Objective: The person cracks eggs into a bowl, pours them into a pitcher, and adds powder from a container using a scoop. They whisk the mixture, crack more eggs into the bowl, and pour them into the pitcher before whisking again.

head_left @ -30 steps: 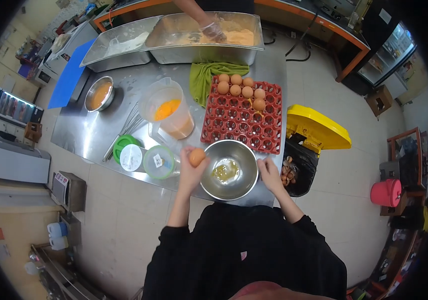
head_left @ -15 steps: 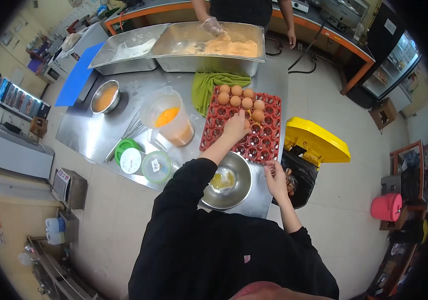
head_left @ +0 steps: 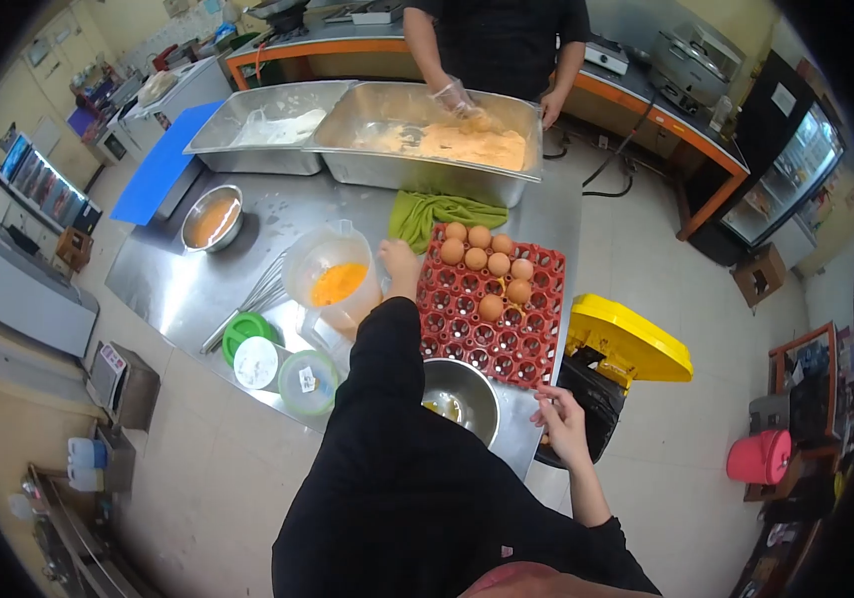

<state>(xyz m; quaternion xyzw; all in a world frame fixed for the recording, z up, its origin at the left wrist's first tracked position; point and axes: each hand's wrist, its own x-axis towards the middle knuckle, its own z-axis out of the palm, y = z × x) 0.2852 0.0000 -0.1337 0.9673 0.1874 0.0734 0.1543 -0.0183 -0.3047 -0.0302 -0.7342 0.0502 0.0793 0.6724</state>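
My left hand is between the clear plastic pitcher of beaten egg and the red egg tray, close to the green cloth. Its fingers are mostly hidden behind the back of the hand. My right hand hovers off the table's edge, fingers loosely apart, with nothing visible in it. Several brown eggs stand in the tray's far rows, with one egg nearer to me. A steel bowl with some raw egg sits partly behind my left arm.
An open-lidded bin stands right of the steel table. Left are a whisk, lidded tubs and a small bowl of orange liquid. A gloved co-worker's hand works in a deep pan across the table.
My left hand has left the egg in the tray and moved left, beside the pitcher; that egg stays in the tray. My right hand remains near the bin. The view has shifted slightly.
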